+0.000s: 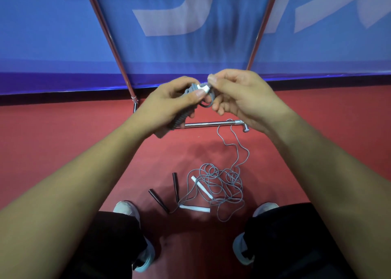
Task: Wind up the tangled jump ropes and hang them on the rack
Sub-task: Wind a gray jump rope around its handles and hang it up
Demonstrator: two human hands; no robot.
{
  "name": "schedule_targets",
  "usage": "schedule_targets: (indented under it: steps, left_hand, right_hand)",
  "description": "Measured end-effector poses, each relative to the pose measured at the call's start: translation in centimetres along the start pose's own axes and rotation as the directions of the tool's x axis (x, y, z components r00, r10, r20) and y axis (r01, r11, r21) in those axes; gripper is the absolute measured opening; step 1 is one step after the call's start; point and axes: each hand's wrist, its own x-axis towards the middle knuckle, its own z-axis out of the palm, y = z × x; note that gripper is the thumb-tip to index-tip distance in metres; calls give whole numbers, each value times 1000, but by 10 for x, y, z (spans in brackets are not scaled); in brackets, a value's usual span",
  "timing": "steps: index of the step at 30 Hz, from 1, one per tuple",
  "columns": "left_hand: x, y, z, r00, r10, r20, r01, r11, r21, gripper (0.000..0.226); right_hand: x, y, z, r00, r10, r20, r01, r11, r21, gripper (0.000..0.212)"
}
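My left hand [169, 103] grips a wound grey jump rope bundle [183, 115] wrapped round its white handles. My right hand [237, 96] pinches the white handle tip [204, 87] and a small grey rope loop at the bundle's top. Both hands are held in front of the metal rack [211, 124], above its lower bar. On the red floor below lies a tangled heap of grey rope [222, 183] with two white handles [202, 186] and two black handles [175, 182]. One grey strand runs from the heap up over the rack's lower bar.
The rack's two chrome uprights [110, 39] rise in front of a blue banner [190, 35]. My shoes [127, 209] and dark trouser legs stand on either side of the rope heap on the red floor.
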Motion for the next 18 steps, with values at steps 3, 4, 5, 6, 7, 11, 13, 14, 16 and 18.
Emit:
schedule_targets:
  steps: [3, 4, 5, 6, 7, 11, 13, 14, 16, 18]
  left_hand:
    - [-2, -1, -5, 1000, 12, -18, -8, 984, 181, 15]
    - [-2, -1, -5, 999, 17, -38, -9, 978, 209, 16]
    - [-2, -1, -3, 998, 24, -61, -10, 977, 214, 17]
    - [-2, 0, -1, 996, 26, -88, -8, 981, 192, 17]
    - [-1, 2, 1, 993, 19, -115, -2, 990, 141, 18]
    - [5, 4, 11, 983, -58, -174, 49, 997, -56, 18]
    - [6, 3, 14, 984, -64, -168, 45, 992, -115, 18]
    - [7, 2, 14, 982, -77, -172, 50, 986, -157, 17]
    - [8, -1, 13, 981, -94, -168, 54, 972, -228, 15]
    - [10, -4, 13, 987, -88, -136, 47, 960, -277, 12]
  right_hand:
    - [1, 1, -2, 1000, -7, 22, 11, 987, -163, 7]
    - [2, 2, -1, 1000, -17, 9, 18, 979, -205, 6]
    - [3, 3, 0, 1000, -20, -13, 17, 978, -209, 7]
    - [4, 4, 2, 999, -11, -42, 4, 985, -170, 9]
    - [5, 4, 5, 998, 9, -69, -15, 996, -87, 12]
    - [12, 0, 11, 990, 76, -120, -43, 967, 253, 17]
    - [16, -1, 9, 983, 108, -151, -40, 917, 397, 15]
    - [17, -1, 8, 979, 115, -170, -28, 895, 446, 14]
    - [19, -1, 7, 975, 103, -199, 8, 871, 491, 14]
    - [21, -4, 8, 973, 66, -223, 52, 873, 484, 15]
